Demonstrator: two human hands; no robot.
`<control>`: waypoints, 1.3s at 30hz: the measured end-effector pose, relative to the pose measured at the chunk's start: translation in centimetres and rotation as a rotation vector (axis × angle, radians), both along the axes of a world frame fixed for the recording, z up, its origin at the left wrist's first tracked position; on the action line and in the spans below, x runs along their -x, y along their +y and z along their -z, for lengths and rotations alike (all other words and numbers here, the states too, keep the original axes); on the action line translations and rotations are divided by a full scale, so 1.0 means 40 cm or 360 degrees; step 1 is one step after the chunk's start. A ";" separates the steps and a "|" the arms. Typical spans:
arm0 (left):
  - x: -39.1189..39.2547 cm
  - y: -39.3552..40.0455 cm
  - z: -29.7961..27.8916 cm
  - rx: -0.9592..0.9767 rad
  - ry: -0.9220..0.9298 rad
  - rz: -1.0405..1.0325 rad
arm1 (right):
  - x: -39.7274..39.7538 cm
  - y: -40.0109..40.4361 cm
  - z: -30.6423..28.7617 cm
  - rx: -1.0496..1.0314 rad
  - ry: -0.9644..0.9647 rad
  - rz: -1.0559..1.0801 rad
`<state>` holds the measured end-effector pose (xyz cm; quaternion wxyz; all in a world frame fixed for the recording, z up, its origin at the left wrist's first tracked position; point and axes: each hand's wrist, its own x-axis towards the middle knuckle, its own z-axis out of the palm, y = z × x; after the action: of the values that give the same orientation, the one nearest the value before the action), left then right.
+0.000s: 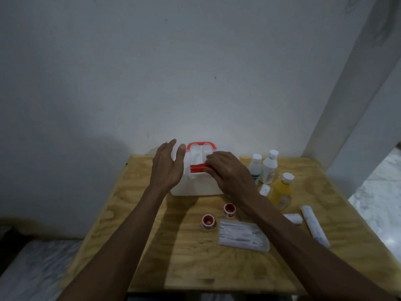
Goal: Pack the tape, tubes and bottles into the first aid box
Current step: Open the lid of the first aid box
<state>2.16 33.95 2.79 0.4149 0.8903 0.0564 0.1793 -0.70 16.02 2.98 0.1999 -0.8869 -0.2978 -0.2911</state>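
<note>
The box [196, 183] sits at the worktop's [152, 246] far edge, lid shut; right hand [227, 172] pinches its red latch [198, 167], left hand [168, 166] spread beside; light, stiff plastic, best steadied by its sides.

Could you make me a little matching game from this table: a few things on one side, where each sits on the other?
Things:
1. first aid box
2. yellow bottle
3. clear flat packet
4. right hand

Places:
A. nearest the camera, in front of the tape rolls
B. at the back by the wall
C. on the box's red latch
D. right of the box, in front of two white bottles

Pairs: 1-B, 2-D, 3-A, 4-C
</note>
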 end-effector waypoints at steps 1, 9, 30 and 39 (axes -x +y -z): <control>0.004 0.000 -0.001 0.0062 -0.0010 -0.0012 | 0.001 0.002 0.000 -0.0024 -0.0010 -0.0013; 0.020 -0.001 -0.018 0.0431 0.0021 -0.0056 | -0.011 0.006 -0.039 -0.0223 -0.0177 -0.0083; 0.008 -0.014 0.037 -0.0071 0.0056 0.0037 | -0.196 0.044 -0.211 -0.0504 -0.0175 0.0064; -0.014 0.006 0.050 -0.0307 0.0214 0.0130 | -0.351 0.057 -0.253 -0.0621 -0.0059 0.0246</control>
<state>2.72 34.17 0.80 0.3296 0.9376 0.0304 0.1067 13.33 18.32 13.08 0.3395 -0.8461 -0.1704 -0.3739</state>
